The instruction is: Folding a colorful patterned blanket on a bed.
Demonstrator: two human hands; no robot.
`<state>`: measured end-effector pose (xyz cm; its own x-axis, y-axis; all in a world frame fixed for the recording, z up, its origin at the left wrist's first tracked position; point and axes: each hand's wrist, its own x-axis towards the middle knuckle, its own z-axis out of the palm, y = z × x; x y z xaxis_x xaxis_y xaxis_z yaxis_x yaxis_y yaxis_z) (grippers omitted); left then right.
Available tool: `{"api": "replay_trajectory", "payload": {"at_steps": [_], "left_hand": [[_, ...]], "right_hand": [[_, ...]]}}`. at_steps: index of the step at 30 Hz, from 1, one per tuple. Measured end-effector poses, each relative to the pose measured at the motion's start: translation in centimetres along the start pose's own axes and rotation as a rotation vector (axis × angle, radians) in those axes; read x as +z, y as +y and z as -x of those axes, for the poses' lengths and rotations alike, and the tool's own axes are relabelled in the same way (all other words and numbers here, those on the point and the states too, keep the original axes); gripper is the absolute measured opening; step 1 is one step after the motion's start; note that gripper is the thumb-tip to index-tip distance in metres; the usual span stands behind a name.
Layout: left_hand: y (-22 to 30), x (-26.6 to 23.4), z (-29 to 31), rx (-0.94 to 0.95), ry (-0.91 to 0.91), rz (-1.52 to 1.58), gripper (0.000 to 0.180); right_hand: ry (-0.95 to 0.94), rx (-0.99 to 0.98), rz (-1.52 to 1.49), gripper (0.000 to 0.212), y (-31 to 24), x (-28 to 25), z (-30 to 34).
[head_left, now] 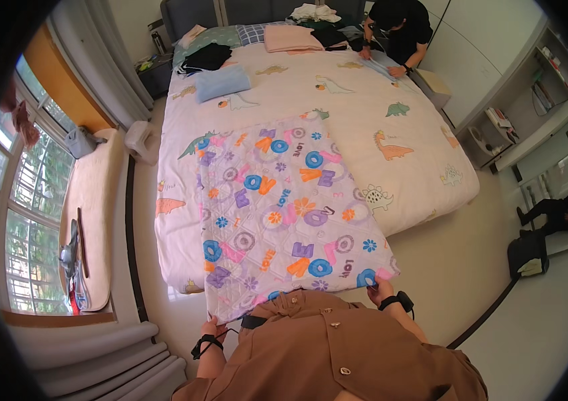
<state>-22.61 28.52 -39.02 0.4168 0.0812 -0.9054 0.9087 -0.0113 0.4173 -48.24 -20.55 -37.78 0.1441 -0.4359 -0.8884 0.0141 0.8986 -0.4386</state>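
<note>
A quilted pad (276, 224) with a bright print of letters and flowers lies spread over the near part of the bed. Its near edge is drawn up against my waist. At the pad's near left corner, my left hand (213, 327) is closed on the edge. My right hand (381, 291) pinches the near right corner, a little higher and beyond the bed's foot. Both wrists wear dark bands. Under the pad, the bed cover (424, 174) is pale pink with dinosaurs.
A folded light blue cloth (222, 83), dark clothes (207, 59) and a folded pink cloth (292, 39) lie toward the bed's head. At far right, a co-worker (401, 27) handles blue cloth (384, 65). A stool (141, 142) stands left; another person (564, 210) shows at right.
</note>
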Motion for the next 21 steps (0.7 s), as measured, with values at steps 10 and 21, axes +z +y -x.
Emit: {"api": "replay_trajectory", "payload": {"at_steps": [10, 21], "left_hand": [[6.7, 2.7, -2.1, -0.033, -0.019, -0.051, 0.017], [22.6, 11.3, 1.3, 0.129, -0.416, 0.323, 0.014]], "right_hand": [[-0.061, -0.055, -0.080, 0.010, -1.2, 3.1, -0.8], [-0.413, -0.044, -0.445, 0.012, -9.6, 17.7, -0.8]]}}
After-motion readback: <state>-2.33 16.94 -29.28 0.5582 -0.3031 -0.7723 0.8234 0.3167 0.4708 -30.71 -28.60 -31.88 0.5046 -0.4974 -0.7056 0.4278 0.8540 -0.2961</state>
